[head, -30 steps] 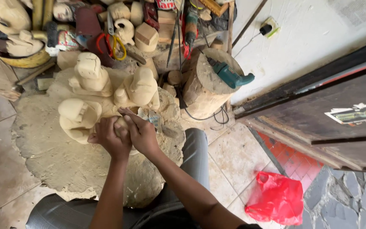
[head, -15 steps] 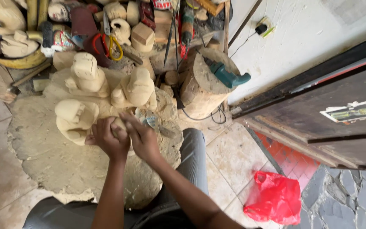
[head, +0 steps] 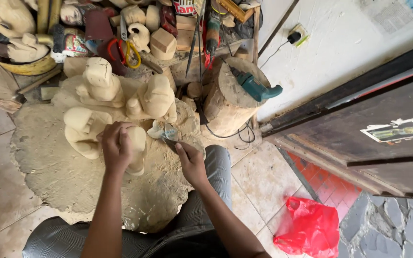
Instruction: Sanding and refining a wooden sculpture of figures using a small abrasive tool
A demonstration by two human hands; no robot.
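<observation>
On sawdust-covered floor: left hand wrapped around pale wooden carving, beside unfinished figures. Right hand pinches folded sandpaper, just right of carving. Log stump behind.

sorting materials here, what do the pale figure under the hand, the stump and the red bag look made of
Pale figure under the left hand: likely raw unfinished wood, matte cream, lying among sawdust. Stump: a log section, rough sides and flat cut top. Red bag: thin plastic by its glossy, crinkled look.
</observation>
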